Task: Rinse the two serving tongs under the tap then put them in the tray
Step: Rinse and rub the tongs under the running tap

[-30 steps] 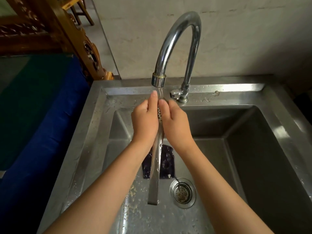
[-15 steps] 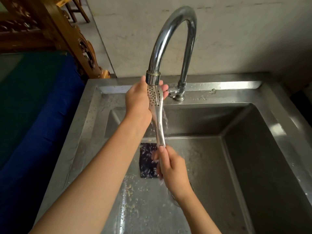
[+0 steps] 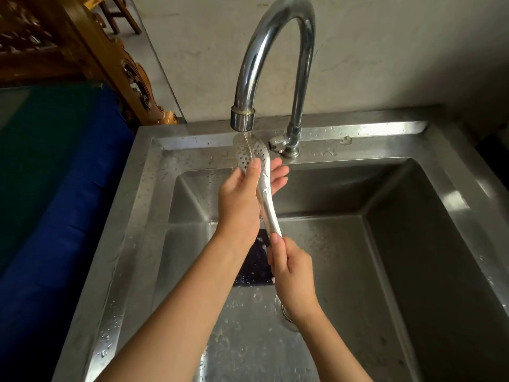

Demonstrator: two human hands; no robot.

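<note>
Water ran from the tap (image 3: 242, 121) onto the tongs (image 3: 265, 194) (perforated end up), left hand (image 3: 239, 199) and right hand (image 3: 293, 274) fingers both clasping them

Head view, close down over sink (image 3: 413, 128)

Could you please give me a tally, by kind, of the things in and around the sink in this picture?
Serving tongs, held under the running water by the left hand and right hand: 1
Tap: 1
Steel sink: 1
Dark square item on the sink floor: 1
Drain strainer, partly hidden: 1
Total: 5 things. No second tongs and no tray are in view.
</note>
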